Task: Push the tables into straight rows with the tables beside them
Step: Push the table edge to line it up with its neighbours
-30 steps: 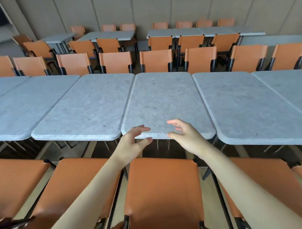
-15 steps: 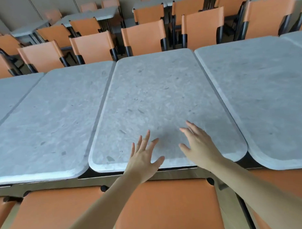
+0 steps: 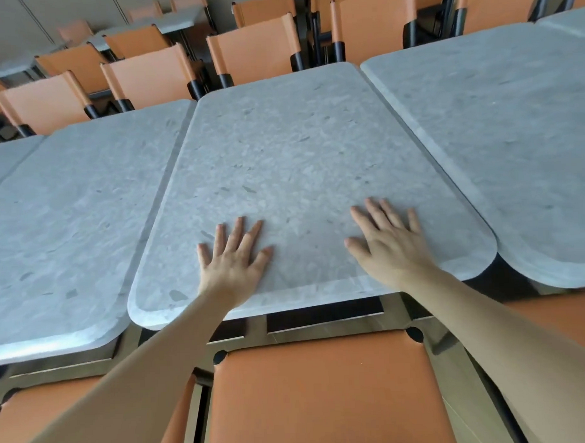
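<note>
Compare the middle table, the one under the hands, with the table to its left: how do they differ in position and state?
The middle table has the left hand and right hand flat on it; the left table is untouched. The middle table's near edge sits farther from the camera than the left table's, so the two are not flush. Both have grey speckled tops with rounded corners.

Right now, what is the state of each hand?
Left hand: open, fingers spread, flat on the middle table.
Right hand: open, flat on the same table.
</note>
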